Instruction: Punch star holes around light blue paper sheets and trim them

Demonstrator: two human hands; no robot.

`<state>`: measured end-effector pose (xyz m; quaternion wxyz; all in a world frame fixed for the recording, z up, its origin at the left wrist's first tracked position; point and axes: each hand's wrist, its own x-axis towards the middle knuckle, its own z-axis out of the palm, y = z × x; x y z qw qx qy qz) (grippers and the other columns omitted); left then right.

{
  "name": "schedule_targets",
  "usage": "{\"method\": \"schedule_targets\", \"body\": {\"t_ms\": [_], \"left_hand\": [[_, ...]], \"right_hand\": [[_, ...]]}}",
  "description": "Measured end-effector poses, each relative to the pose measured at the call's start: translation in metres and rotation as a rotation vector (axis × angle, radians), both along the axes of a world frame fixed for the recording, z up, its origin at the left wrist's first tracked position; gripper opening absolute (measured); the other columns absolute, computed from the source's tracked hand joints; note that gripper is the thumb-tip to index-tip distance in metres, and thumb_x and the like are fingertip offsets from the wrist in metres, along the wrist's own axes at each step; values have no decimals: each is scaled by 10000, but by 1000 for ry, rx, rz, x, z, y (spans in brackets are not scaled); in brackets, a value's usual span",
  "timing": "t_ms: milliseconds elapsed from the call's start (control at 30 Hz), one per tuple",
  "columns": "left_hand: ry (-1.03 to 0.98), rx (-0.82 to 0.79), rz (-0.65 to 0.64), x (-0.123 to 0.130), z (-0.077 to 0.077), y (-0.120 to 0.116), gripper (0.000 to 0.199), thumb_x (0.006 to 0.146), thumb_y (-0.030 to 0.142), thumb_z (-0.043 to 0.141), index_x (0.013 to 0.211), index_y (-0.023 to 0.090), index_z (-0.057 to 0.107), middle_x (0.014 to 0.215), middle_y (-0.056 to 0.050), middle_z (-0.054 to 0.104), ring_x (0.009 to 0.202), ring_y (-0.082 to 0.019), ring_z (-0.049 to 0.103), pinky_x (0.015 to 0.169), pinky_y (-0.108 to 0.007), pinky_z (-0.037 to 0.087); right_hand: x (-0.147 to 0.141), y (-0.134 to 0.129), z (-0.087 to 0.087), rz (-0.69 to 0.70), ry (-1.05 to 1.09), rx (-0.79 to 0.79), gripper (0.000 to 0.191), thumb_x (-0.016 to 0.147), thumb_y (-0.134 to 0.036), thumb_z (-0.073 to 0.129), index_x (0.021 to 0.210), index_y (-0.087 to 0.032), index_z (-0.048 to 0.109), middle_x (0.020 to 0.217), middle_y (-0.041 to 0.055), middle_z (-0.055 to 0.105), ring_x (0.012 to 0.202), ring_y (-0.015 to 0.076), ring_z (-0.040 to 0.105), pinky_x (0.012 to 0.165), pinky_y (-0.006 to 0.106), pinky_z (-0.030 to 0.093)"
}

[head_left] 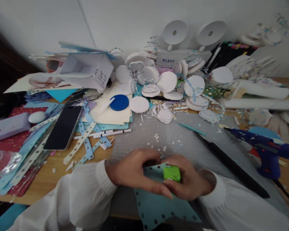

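Note:
A small green paper punch [171, 173] sits on the edge of a light blue paper sheet [159, 208] that carries rows of small punched holes. My right hand [190, 181] is wrapped around the punch, thumb pressed against it. My left hand [137, 175] holds the blue sheet beside the punch, its fingers reaching over the paper toward the right hand. Both hands rest low on a grey cutting mat [173, 138] sprinkled with tiny paper bits.
A black phone [64, 126] lies left on punched paper strips [86, 141]. A blue glue gun [262, 147] and a black ruler [231, 163] lie to the right. White foam discs [167, 81], a blue disc [119, 102], an open white box [86, 69] and white pens [103, 134] crowd the back.

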<state>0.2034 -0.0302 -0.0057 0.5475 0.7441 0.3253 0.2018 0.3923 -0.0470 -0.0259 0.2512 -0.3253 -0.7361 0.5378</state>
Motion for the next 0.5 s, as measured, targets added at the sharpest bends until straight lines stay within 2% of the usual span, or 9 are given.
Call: {"method": "schedule_targets", "body": {"t_ms": [100, 267, 500], "left_hand": [[10, 42, -45, 1, 0, 0, 441, 633, 541, 712, 685, 151, 513, 632, 43, 417, 584, -99, 382, 520, -215, 279], [-75, 60, -171, -3, -4, 0, 368, 705, 464, 676, 672, 159, 473, 617, 36, 405, 562, -100, 382, 511, -229, 272], [-104, 70, -174, -3, -10, -2, 392, 708, 489, 668, 636, 156, 476, 576, 40, 374, 536, -98, 365, 490, -237, 246]], "right_hand": [[-2, -2, 0, 70, 43, 10, 309, 765, -353, 547, 561, -236, 347, 480, -47, 365, 444, 112, 321, 416, 258, 312], [-5, -3, -3, 165, 113, -94, 314, 776, -322, 545, 577, -222, 324, 496, -72, 311, 445, 79, 279, 402, 228, 259], [-9, -7, -9, 179, 207, -167, 348, 771, -330, 571, 563, -211, 319, 482, -83, 308, 427, 57, 268, 373, 194, 234]]}}
